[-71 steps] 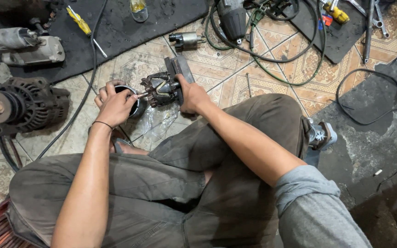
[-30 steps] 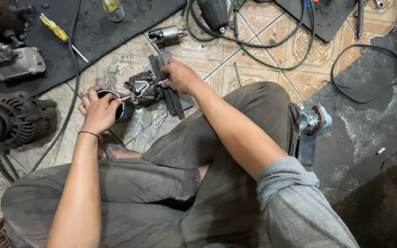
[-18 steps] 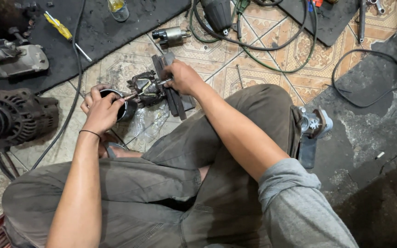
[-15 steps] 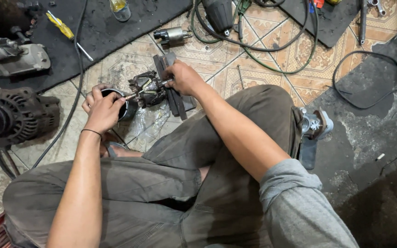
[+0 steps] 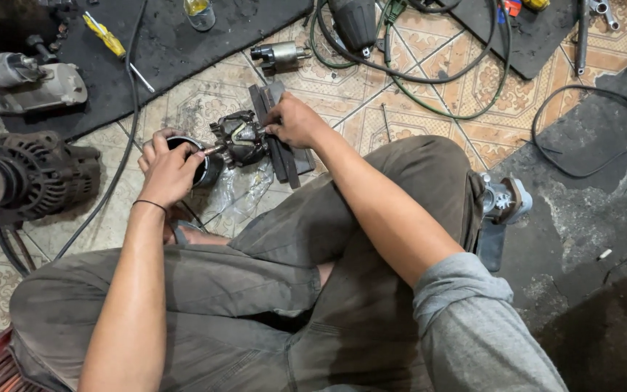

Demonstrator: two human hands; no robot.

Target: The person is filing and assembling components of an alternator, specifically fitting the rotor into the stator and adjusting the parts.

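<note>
The left hand [image 5: 170,168] curls its fingers [image 5: 155,145] around a dark round cup [image 5: 199,161], touching its rim. Just beyond those fingers lies a small motor part [image 5: 239,138], which the right hand [image 5: 295,122] steadies from the far side, its fingers [image 5: 273,123] resting on flat metal bars [image 5: 279,145]. An alternator [image 5: 27,176] sits on the tiled floor [image 5: 415,109], well apart from the left fingers.

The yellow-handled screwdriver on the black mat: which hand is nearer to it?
Left. The left hand lies below the yellow-handled screwdriver, on a round metal housing; the right hand is farther right.
</note>
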